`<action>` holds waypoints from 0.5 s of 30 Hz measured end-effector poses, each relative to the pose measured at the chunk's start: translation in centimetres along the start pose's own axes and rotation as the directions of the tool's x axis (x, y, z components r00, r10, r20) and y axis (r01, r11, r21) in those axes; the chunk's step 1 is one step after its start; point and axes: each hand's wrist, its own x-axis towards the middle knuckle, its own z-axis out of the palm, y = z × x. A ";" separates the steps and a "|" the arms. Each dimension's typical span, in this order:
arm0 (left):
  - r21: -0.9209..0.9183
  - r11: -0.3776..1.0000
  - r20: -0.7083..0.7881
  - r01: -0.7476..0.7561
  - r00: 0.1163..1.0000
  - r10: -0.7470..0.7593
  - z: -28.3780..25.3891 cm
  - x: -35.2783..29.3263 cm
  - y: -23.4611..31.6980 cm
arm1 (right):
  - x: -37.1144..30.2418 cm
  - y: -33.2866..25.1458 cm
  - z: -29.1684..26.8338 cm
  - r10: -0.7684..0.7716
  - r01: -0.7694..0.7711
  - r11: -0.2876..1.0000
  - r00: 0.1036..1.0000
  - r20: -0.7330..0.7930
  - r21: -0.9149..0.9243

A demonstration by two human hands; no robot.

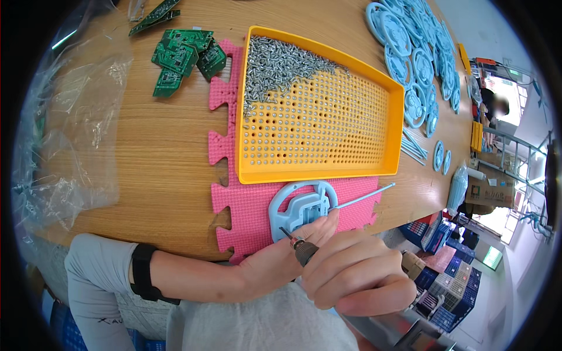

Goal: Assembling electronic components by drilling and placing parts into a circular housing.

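On the wooden table [164,175] stands a yellow screw tray [328,126]; nearer, the left hand [278,257] holds a blue housing [307,209], the right hand [358,272] grips a driver [304,251].

The right hand [358,274] hides the rear of the driver [305,251] and part of the left hand [280,257], whose grip on the blue housing [281,206] cannot be told. The housing's near side is covered. Far right, the upper edge cuts off the heap of blue rings [396,36]. Fine components on the green circuit boards [182,52] are too small to tell.
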 end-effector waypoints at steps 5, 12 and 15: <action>0.275 0.960 0.123 -0.054 0.992 0.021 -0.4 -0.4 -0.1 | -0.3 0.5 0.6 -0.053 0.052 0.997 0.999 -0.014 -0.054; 0.178 0.983 -0.132 -0.055 0.988 0.079 1.9 0.1 0.5 | -0.2 1.0 -0.4 0.001 0.003 0.999 0.995 0.102 -0.041; -0.237 0.969 -0.167 -0.066 0.986 0.026 2.1 0.3 1.1 | 0.0 0.9 -1.5 0.023 -0.015 0.999 0.981 0.192 -0.041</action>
